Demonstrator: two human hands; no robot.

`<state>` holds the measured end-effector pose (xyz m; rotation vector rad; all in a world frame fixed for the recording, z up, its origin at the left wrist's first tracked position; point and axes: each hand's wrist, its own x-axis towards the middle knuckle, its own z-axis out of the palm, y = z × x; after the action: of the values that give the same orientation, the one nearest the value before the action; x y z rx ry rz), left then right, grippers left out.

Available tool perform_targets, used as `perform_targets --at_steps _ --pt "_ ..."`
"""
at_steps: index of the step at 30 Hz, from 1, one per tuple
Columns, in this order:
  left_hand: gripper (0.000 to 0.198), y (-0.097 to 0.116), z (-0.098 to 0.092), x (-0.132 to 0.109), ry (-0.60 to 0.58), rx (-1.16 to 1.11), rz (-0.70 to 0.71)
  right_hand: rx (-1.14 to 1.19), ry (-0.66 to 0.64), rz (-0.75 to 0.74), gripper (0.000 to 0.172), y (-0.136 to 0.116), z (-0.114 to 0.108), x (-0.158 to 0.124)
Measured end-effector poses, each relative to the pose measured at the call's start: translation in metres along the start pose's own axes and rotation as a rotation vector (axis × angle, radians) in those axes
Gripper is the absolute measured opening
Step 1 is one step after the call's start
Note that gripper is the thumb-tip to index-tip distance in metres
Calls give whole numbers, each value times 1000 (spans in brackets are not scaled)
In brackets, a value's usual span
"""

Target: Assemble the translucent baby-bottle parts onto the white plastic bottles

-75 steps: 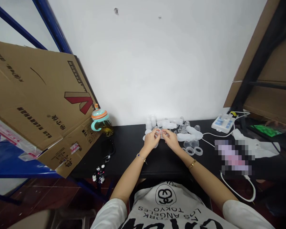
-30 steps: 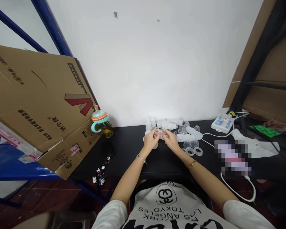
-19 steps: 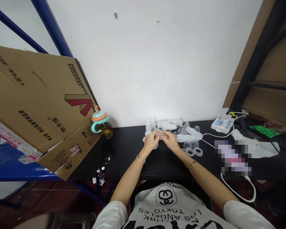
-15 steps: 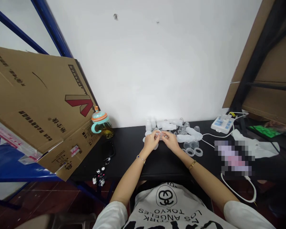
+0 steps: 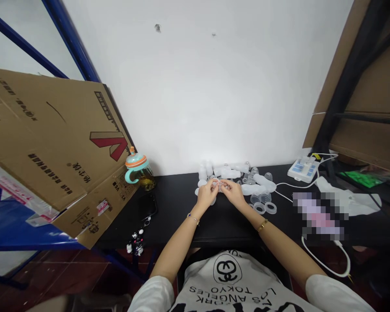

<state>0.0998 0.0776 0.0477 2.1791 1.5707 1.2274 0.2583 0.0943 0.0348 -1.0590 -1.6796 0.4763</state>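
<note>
a plain white wall (image 5: pixel 214 86) fills the upper half of the view. a big brown cardboard box (image 5: pixel 52 143) with a red mark leans in from the left, resting on a blue metal rack (image 5: pixel 6 225). on the right a dark shelf frame (image 5: pixel 351 73) holds more cardboard. below the wall a black table (image 5: pixel 178 203) runs across, and the person sits at it in a white printed shirt (image 5: pixel 227 281), both forearms reaching forward. a white cloth (image 5: pixel 351 197) lies at the table's right end, with a white cable (image 5: pixel 331 260) looping off the front edge near it. a pile of clear plastic bottles and parts (image 5: pixel 247 175) sits at the back of the table against the wall, just behind the hands. a white power strip (image 5: pixel 301 167) lies to the right of the pile, and a cup with a teal and orange lid (image 5: pixel 138 171) stands at the left beside the box. a dark phone (image 5: pixel 147 203) lies flat near the cup, and a beaded keychain (image 5: pixel 134 242) hangs at the front edge. two clear rings (image 5: pixel 264 207) lie just right of the hands. the left hand (image 5: pixel 206 193) and the right hand (image 5: pixel 234 193) meet above the table in front of the pile, fingers curled, both pinching a small clear piece (image 5: pixel 218 185) between their fingertips; its shape is too small to tell.
</note>
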Motion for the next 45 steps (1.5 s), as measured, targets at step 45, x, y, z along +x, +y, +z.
perform_targets --at_steps 45 --pt "30 -5 1 1 16 13 -31 -20 -30 -5 32 4 4 -1"
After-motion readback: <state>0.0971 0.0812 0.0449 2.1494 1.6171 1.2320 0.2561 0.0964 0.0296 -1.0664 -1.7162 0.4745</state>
